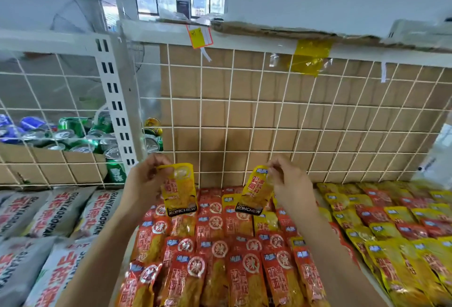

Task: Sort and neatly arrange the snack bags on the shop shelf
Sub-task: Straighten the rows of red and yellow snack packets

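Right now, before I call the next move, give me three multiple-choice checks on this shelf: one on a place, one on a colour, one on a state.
1. Where are the drink cans?
A. On the floor
B. Behind the wire grid, at the left
C. On a trolley

2. What colour are the two held bags?
A. Red
B. Grey
C. Yellow

3. What are the left hand and right hand doing?
A. Each pinches one bag by its top
B. Both lie flat
C. Only the left holds a bag

Answers:
1 B: the cans lie in a cardboard box behind the grid.
2 C: both wrappers are yellow.
3 A: the fingers of each hand close on a bag's top edge.
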A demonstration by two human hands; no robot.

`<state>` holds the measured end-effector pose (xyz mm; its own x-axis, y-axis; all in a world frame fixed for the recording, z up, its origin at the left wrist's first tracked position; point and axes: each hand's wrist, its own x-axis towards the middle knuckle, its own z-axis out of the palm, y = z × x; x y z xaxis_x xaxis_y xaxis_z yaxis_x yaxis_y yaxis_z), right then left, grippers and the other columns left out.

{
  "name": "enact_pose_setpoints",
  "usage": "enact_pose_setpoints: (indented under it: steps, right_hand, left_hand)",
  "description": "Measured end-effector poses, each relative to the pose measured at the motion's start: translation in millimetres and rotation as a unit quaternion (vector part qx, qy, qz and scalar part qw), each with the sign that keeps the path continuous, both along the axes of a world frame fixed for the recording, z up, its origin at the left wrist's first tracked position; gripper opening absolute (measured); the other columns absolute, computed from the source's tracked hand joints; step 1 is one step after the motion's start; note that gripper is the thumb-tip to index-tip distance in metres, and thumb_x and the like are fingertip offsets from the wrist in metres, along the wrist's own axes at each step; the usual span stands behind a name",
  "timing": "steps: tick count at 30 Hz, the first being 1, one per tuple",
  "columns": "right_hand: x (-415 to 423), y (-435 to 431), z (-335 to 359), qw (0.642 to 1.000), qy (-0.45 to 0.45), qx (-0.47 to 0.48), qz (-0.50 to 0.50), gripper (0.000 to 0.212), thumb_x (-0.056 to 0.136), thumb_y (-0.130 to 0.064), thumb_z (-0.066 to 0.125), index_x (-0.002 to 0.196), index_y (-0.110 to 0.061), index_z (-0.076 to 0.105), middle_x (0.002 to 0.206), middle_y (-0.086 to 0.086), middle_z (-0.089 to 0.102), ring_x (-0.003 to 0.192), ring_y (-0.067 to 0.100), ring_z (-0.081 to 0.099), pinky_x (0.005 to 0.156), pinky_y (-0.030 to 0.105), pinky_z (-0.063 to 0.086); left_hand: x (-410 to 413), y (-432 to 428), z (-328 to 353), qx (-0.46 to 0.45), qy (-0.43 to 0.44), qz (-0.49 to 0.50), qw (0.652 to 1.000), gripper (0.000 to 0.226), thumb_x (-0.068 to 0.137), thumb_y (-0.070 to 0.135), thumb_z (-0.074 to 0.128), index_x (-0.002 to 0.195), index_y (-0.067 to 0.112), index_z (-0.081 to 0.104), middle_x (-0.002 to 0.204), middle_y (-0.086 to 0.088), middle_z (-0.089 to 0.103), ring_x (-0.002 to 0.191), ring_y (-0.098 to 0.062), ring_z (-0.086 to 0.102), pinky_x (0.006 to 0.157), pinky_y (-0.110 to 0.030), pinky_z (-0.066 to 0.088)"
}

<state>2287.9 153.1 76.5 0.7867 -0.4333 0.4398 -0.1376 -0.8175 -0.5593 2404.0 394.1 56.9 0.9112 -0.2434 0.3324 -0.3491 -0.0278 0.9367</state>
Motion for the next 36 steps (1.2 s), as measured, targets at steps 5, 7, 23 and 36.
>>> enact_pose_setpoints:
  steps: [5,7,23,36]
  right_hand:
    - [-34.1,-8.2,1.1,0.999,-0.047,-0.003,-0.028,0.005,0.089,-0.008,0.057,0.088,-0.013,0.058,0.074,0.002,0.064,0.070,0.026,0.062,0.061,0.036,0.047]
    - [-51.5,-10.1,-4.2,0.998,-0.044,-0.007,-0.043,0.010,0.088,-0.006,0.058,0.086,-0.016,0.057,0.070,-0.002,0.063,0.067,0.023,0.061,0.058,0.034,0.045]
    - [-208.3,-5.1,-41.8,0.966,-0.047,0.025,-0.254,0.030,0.082,0.005,0.061,0.082,-0.024,0.055,0.058,-0.016,0.055,0.060,0.003,0.053,0.052,0.016,0.035]
    - [-318.3,-61.5,-33.7,0.941,-0.035,0.021,-0.336,0.034,0.083,0.002,0.062,0.079,-0.031,0.052,0.063,-0.006,0.062,0.067,0.014,0.053,0.052,0.029,0.037]
  left_hand:
    - [-7.5,10.8,2.7,-0.042,-0.009,-0.039,0.998,0.016,0.087,-0.010,0.049,0.077,0.003,0.051,0.052,0.008,0.054,0.045,-0.003,0.050,0.042,-0.013,0.042]
    - [-10.1,13.9,-3.5,-0.033,-0.003,-0.061,0.998,0.016,0.088,-0.008,0.049,0.077,0.004,0.053,0.055,0.007,0.053,0.050,-0.005,0.049,0.047,-0.012,0.040]
    - [-32.9,-27.6,-17.3,0.036,-0.002,-0.199,0.979,0.012,0.070,0.034,0.068,0.082,0.030,0.066,0.071,0.004,0.062,0.070,-0.018,0.052,0.070,-0.033,0.039]
    - [-112.3,-124.8,-16.0,0.007,0.020,-0.265,0.964,0.010,0.076,0.019,0.070,0.082,0.025,0.065,0.078,-0.008,0.058,0.075,-0.020,0.048,0.071,-0.036,0.035]
